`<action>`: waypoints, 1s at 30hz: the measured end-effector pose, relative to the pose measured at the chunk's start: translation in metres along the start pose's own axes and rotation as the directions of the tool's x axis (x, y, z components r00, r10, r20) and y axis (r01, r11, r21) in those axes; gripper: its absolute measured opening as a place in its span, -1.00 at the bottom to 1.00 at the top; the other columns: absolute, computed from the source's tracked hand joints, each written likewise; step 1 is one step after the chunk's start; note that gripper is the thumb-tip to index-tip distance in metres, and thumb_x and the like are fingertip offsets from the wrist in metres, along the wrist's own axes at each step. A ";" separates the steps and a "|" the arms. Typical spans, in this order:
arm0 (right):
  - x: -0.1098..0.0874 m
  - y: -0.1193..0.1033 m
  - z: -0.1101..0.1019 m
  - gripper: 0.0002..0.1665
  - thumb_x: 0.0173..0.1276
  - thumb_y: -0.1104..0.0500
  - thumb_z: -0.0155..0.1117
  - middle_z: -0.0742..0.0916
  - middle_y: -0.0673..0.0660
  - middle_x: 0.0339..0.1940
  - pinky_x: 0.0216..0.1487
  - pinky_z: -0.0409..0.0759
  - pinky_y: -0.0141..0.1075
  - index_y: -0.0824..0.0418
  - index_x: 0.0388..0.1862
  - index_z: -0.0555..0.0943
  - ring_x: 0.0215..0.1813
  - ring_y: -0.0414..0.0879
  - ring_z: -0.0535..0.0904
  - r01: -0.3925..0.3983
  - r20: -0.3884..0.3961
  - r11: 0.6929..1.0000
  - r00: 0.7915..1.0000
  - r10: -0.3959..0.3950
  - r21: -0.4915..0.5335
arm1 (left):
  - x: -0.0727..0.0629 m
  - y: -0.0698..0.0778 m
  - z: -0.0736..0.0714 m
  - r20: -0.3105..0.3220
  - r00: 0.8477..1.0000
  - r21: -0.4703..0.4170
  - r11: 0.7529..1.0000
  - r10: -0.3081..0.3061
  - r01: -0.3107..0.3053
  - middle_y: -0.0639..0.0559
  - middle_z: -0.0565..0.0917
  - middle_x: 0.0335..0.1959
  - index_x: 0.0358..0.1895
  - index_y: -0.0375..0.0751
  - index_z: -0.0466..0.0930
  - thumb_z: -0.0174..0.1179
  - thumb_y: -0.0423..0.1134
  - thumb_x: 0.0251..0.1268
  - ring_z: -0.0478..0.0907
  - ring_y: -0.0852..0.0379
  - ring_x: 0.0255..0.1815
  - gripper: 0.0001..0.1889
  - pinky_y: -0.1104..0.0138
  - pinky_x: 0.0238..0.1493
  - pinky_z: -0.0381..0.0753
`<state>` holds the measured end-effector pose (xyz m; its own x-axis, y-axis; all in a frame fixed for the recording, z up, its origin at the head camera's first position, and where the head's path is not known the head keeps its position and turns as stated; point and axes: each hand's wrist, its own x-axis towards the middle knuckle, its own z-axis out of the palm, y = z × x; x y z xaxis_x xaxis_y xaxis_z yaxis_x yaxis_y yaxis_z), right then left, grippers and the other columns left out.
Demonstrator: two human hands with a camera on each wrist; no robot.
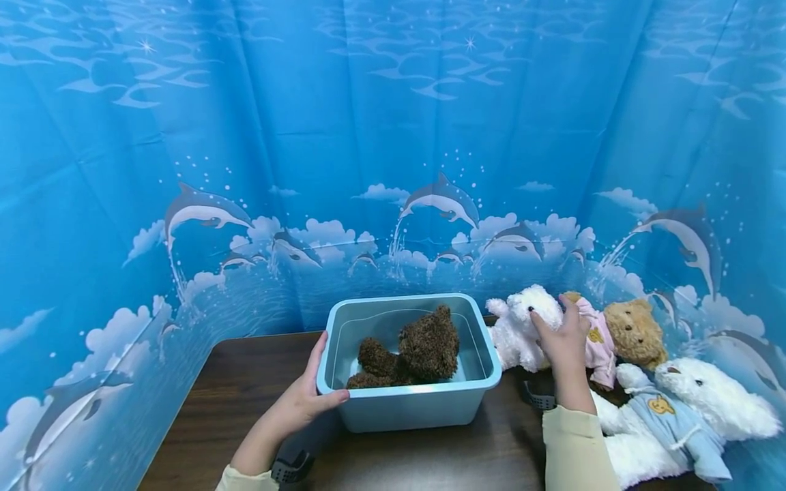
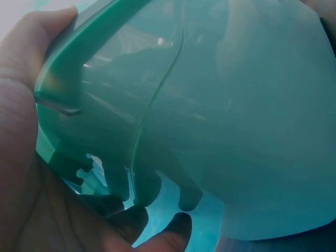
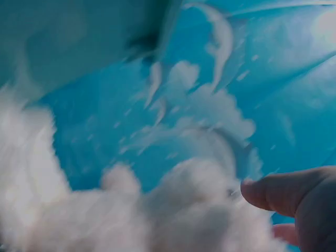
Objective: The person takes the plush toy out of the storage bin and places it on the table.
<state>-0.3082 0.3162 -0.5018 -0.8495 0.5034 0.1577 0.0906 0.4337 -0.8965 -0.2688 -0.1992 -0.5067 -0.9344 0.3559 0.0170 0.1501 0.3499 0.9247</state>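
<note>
A light blue plastic bin (image 1: 411, 409) stands on the table with a brown curly plush toy (image 1: 430, 344) lying inside it. My left hand (image 1: 310, 392) holds the bin's left front corner, thumb at the front rim and fingers along the left side. In the left wrist view, the fingertips (image 2: 176, 231) meet the glossy bin wall (image 2: 252, 131). To the right of the bin sits a white fluffy plush toy (image 1: 522, 334). My right hand (image 1: 565, 337) is at its head with thumb and fingers spread; the right wrist view shows the thumb (image 3: 273, 194) beside the white fur (image 3: 184, 210).
A tan teddy bear in pink (image 1: 632, 331) lies right of my right hand. Nearer on the right is a white plush toy in a light blue top (image 1: 681, 409). The dark wooden table (image 1: 245, 382) meets a blue dolphin-print curtain (image 1: 381, 136) behind and at the sides.
</note>
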 end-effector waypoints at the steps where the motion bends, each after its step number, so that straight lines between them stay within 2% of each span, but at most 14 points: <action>1: -0.001 -0.004 -0.003 0.01 0.60 -0.21 0.32 0.15 0.55 0.68 0.43 0.37 0.48 0.03 0.83 0.12 0.57 0.57 0.25 0.014 -0.008 1.000 1.000 -0.014 -0.014 | 0.000 0.000 0.000 -0.001 1.000 0.000 1.000 0.002 -0.002 -0.27 0.02 0.80 0.79 0.40 -0.45 0.48 0.03 0.37 0.29 -0.49 0.62 0.27 -0.33 0.40 0.56; 5: -0.004 -0.014 -0.012 -0.17 0.64 -0.13 0.29 0.27 0.53 0.64 0.46 0.30 0.47 0.15 0.73 0.32 0.59 0.52 0.26 0.051 -0.002 0.997 0.999 -0.051 -0.055 | 0.001 0.001 0.000 -0.004 1.000 0.006 1.000 0.008 -0.008 -0.26 0.01 0.80 0.79 0.40 -0.45 0.48 0.03 0.37 0.29 -0.50 0.62 0.28 -0.34 0.41 0.55; 8: -0.004 -0.016 -0.015 -0.21 0.67 -0.13 0.25 0.29 0.53 0.66 0.50 0.27 0.48 0.16 0.71 0.35 0.62 0.52 0.24 0.052 0.059 0.994 0.997 -0.046 -0.093 | 0.001 0.002 0.000 -0.003 1.000 0.011 1.000 0.009 -0.008 -0.25 0.00 0.81 0.79 0.40 -0.45 0.48 0.04 0.37 0.28 -0.50 0.63 0.28 -0.35 0.42 0.54; 11: -0.005 -0.019 -0.017 -0.22 0.68 -0.15 0.20 0.33 0.55 0.62 0.47 0.30 0.47 0.21 0.68 0.37 0.59 0.52 0.27 0.066 0.069 0.991 0.996 -0.058 -0.117 | 0.000 0.002 -0.001 0.000 1.000 0.011 1.000 0.007 -0.007 -0.26 0.01 0.81 0.79 0.39 -0.45 0.48 0.04 0.38 0.29 -0.50 0.62 0.27 -0.35 0.42 0.53; 14: -0.012 -0.030 -0.024 -0.28 0.68 -0.11 0.21 0.41 0.53 0.57 0.47 0.34 0.42 0.25 0.63 0.44 0.56 0.47 0.33 0.100 0.007 0.992 0.995 -0.100 -0.082 | 0.000 0.000 0.000 -0.003 1.000 0.009 1.000 0.005 -0.005 -0.26 0.02 0.80 0.79 0.39 -0.45 0.48 0.03 0.37 0.30 -0.50 0.61 0.27 -0.35 0.42 0.53; 17: -0.027 -0.051 -0.035 -0.31 0.70 -0.12 0.19 0.42 0.44 0.60 0.56 0.34 0.35 0.22 0.61 0.45 0.62 0.40 0.35 0.125 -0.030 0.992 0.992 -0.125 0.001 | 0.000 -0.001 0.002 -0.018 1.000 0.013 1.000 0.006 -0.006 -0.26 0.06 0.79 0.79 0.40 -0.42 0.49 0.04 0.36 0.34 -0.47 0.59 0.27 -0.34 0.40 0.56; 19: -0.039 -0.065 -0.044 -0.30 0.71 -0.14 0.18 0.41 0.37 0.65 0.62 0.31 0.33 0.19 0.62 0.43 0.68 0.36 0.32 0.138 -0.022 0.989 0.990 -0.137 0.055 | 0.000 -0.002 0.005 -0.012 1.000 0.004 1.000 0.008 -0.008 -0.26 0.05 0.79 0.79 0.41 -0.43 0.50 0.04 0.36 0.34 -0.45 0.59 0.27 -0.32 0.40 0.57; 22: -0.056 -0.083 -0.056 -0.30 0.72 -0.16 0.16 0.42 0.31 0.67 0.61 0.31 0.37 0.18 0.63 0.40 0.68 0.36 0.33 0.169 0.030 0.979 0.984 -0.173 0.111 | 0.000 -0.003 0.008 0.017 1.000 -0.025 1.000 0.011 -0.010 -0.27 0.01 0.80 0.80 0.37 -0.46 0.49 0.03 0.38 0.31 -0.44 0.60 0.28 -0.28 0.40 0.58; 24: -0.062 -0.095 -0.061 -0.32 0.73 -0.15 0.15 0.46 0.32 0.62 0.56 0.35 0.40 0.20 0.62 0.40 0.64 0.37 0.36 0.229 0.079 0.967 0.968 -0.238 0.114 | -0.001 -0.002 0.009 0.029 1.000 -0.041 0.999 0.012 -0.010 -0.26 -0.01 0.81 0.80 0.36 -0.47 0.49 0.02 0.38 0.29 -0.44 0.61 0.29 -0.28 0.40 0.58; 26: -0.062 -0.111 -0.061 -0.33 0.74 -0.14 0.15 0.49 0.33 0.58 0.51 0.37 0.42 0.21 0.59 0.42 0.61 0.38 0.39 0.311 0.136 0.945 0.937 -0.323 0.102 | -0.001 -0.001 0.008 0.020 1.000 -0.035 0.999 0.015 -0.014 -0.25 0.00 0.80 0.80 0.35 -0.46 0.49 0.03 0.38 0.30 -0.44 0.60 0.29 -0.29 0.40 0.58; 30: -0.054 -0.152 -0.047 -0.40 0.73 -0.13 0.19 0.54 0.30 0.51 0.52 0.40 0.38 0.19 0.52 0.48 0.56 0.32 0.44 0.469 0.276 0.880 0.839 -0.469 0.070 | -0.002 0.002 0.001 -0.003 1.000 0.003 1.000 0.019 -0.019 -0.25 0.04 0.80 0.80 0.38 -0.45 0.49 0.05 0.37 0.35 -0.39 0.58 0.29 -0.32 0.40 0.57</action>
<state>-0.2519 0.2584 -0.3545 -0.8985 0.0128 0.4389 -0.3554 0.5658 -0.7440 -0.2661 -0.1983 -0.5054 -0.9324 0.3596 0.0358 0.1686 0.3453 0.9232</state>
